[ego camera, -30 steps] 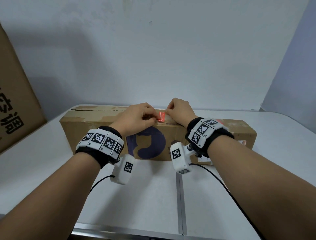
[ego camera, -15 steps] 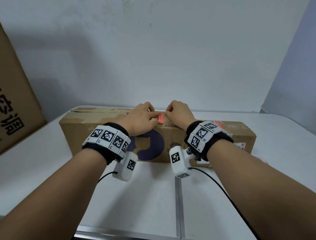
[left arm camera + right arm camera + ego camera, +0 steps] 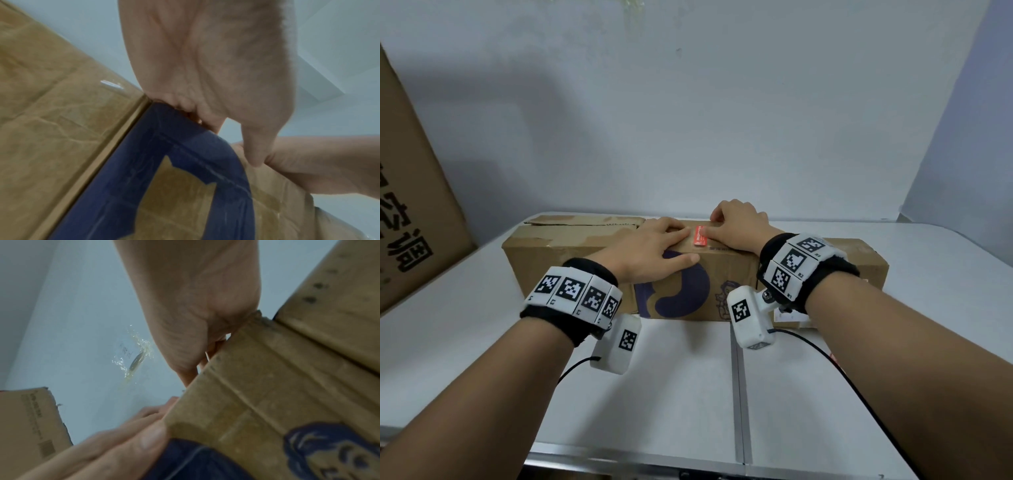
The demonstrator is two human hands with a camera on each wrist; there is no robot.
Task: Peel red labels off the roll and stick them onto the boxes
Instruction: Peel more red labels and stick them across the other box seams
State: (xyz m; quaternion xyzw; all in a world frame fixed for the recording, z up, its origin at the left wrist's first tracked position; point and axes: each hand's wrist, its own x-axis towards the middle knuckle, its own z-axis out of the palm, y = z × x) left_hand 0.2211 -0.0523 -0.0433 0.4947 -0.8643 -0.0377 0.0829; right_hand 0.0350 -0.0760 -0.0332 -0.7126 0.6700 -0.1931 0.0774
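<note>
Your left hand lies flat with fingers straight on the top edge of the long, creased cardboard box, thumb down its front face, while your right hand presses a straight finger onto the small rectangular red label stuck at that edge. The label sits at the left hand's 3 o'clock, just above a dark blue printed shape. The box rests on a smooth white table, and a bigger carton stands at its 9 o'clock.
</note>
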